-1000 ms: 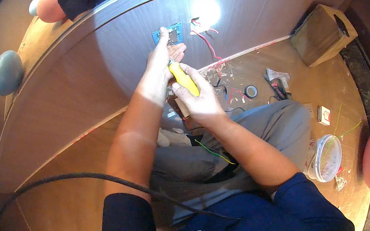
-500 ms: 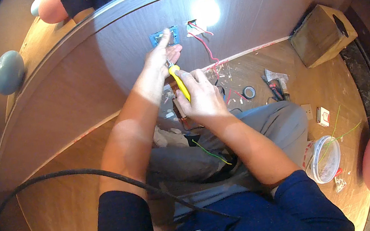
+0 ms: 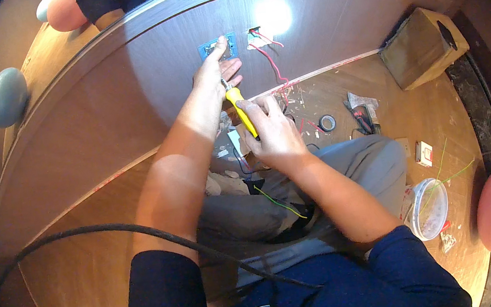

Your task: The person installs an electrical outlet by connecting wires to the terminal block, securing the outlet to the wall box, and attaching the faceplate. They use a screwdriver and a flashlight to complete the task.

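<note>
A blue-framed wall socket or switch insert (image 3: 232,43) sits on the wood-grain panel. My left hand (image 3: 212,73) lies against it, thumb on its front, the other fingers stretched out below and apart. In my right hand (image 3: 276,131) is a yellow-handled screwdriver (image 3: 239,105), fingers wrapped round the lower handle. Its metal shaft points up toward my left palm, and its tip is hidden there. To the right of the insert, red wires (image 3: 273,61) hang from a cut opening (image 3: 255,37) in the panel.
On the floor lie a roll of black tape (image 3: 327,122), a tool with dark handles (image 3: 366,119), a small white box (image 3: 424,153) and scraps. A white bucket (image 3: 429,209) stands at right, near a wooden box (image 3: 425,46). A black cable (image 3: 169,234) crosses over my left arm.
My right hand has shifted slightly right and down, and the screwdriver handle tilts a little more. My left thumb stays on the insert. The whole view has shifted slightly.
</note>
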A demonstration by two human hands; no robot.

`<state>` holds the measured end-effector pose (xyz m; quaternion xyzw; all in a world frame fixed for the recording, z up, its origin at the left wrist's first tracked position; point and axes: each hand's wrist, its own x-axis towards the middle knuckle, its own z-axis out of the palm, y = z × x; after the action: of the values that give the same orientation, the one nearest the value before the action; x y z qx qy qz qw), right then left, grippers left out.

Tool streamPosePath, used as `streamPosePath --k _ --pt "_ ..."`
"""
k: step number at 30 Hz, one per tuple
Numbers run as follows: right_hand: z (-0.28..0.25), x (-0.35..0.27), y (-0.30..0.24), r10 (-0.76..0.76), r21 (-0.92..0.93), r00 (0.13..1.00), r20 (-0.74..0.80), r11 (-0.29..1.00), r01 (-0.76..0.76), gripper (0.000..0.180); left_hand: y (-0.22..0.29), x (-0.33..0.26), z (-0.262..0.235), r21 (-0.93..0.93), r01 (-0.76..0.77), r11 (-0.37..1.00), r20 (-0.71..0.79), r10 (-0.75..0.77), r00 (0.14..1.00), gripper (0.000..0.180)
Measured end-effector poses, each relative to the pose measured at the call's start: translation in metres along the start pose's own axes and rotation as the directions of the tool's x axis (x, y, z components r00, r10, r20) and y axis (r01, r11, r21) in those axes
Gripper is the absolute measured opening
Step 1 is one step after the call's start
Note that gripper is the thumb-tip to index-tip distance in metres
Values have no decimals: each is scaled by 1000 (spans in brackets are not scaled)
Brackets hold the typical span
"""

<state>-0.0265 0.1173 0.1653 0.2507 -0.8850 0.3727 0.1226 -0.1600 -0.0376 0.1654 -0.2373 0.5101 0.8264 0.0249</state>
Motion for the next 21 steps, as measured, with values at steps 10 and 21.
streamPosePath --k 10,21 --pt "22 9 -2 429 810 792 434 198 -552 45 2 2 -4 22 7 1000 26 -7 1000 84" --pt "12 15 -9 458 830 782 422 153 -537 51 1 4 -4 -26 28 999 0 -28 1000 81"
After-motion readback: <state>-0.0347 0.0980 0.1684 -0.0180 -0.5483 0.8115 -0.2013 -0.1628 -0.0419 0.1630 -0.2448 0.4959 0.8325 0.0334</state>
